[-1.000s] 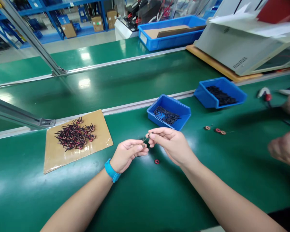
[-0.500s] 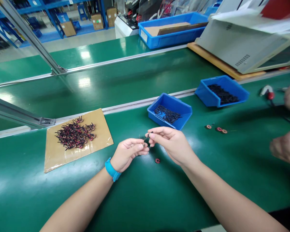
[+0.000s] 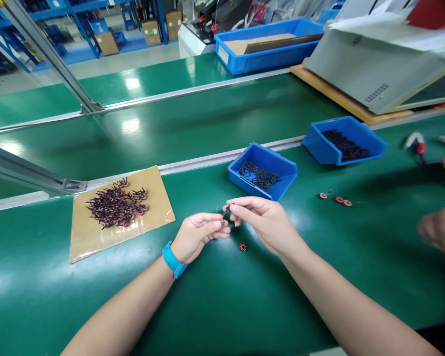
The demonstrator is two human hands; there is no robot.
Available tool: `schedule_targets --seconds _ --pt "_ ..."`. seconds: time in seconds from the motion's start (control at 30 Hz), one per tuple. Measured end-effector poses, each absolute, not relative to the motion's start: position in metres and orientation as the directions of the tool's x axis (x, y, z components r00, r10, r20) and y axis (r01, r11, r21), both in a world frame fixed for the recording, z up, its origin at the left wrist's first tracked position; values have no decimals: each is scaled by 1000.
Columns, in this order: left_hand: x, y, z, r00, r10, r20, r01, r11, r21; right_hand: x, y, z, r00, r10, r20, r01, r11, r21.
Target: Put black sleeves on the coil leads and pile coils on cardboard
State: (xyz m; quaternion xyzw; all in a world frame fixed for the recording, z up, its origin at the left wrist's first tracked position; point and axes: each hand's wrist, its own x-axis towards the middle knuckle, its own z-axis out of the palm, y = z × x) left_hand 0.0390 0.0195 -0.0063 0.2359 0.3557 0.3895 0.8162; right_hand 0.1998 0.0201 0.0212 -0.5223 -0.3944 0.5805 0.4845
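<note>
My left hand [image 3: 196,238] pinches a small ring-shaped wire coil [image 3: 222,223] between thumb and fingers, with thin wire leads sticking up from it. My right hand [image 3: 263,221] meets it from the right, its thumb and forefinger closed on a short black sleeve [image 3: 227,208] at a wire lead. Whether the lead has entered the sleeve I cannot tell. Just below the hands a red-and-black ring coil [image 3: 243,246] lies flat on the green bench. Behind my right hand stands a blue bin [image 3: 285,172] with many short black sleeves [image 3: 261,176] inside.
On the left, a brown sheet [image 3: 161,207] bears a pile of sleeved coils [image 3: 113,205]. A second blue bin [image 3: 321,148] with black pieces stands further right, near several loose coils [image 3: 339,200]. Another person's hand [image 3: 443,227] shows at the right edge, below red-handled pliers [image 3: 420,147].
The view has shifted slightly. My hands keep nearly the same pose, still holding the coil and sleeve together. The other person's hands at the right edge have moved a little.
</note>
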Motion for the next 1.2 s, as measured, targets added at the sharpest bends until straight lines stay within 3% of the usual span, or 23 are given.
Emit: schedule_targets --seconds 1.2 --pt "38 19 -7 449 803 -393 -469 586 661 199 20 22 -32 976 -215 -188 -217 -958"
